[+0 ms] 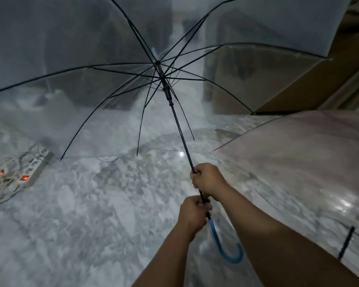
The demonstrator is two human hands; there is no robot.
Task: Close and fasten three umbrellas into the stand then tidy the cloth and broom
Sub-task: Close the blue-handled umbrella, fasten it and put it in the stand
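The open umbrella with a clear plastic canopy, black ribs and black shaft point(175, 121) is held out over the grey marbled floor point(91, 204). The right hand point(207, 180) is curled round the shaft higher up; the left hand point(192, 214) grips the shaft just below it, right above the blue curved plastic handle point(226, 249), which hangs beneath both hands. The canopy spreads wide beyond and above the hands, its ribs fully extended.

To the right of the right hand, a second open clear umbrella point(309, 162) lies on the floor, its canopy dome up, with a black strap point(346, 242) on its near edge. Beyond it, further right and ahead, stands a brown cardboard box point(278, 83), seen partly through the held canopy. Far to the left of the left hand, white power strips with lit orange switches point(27, 172) and loose cables lie on the floor. No stand can be made out; things behind the canopy are blurred.
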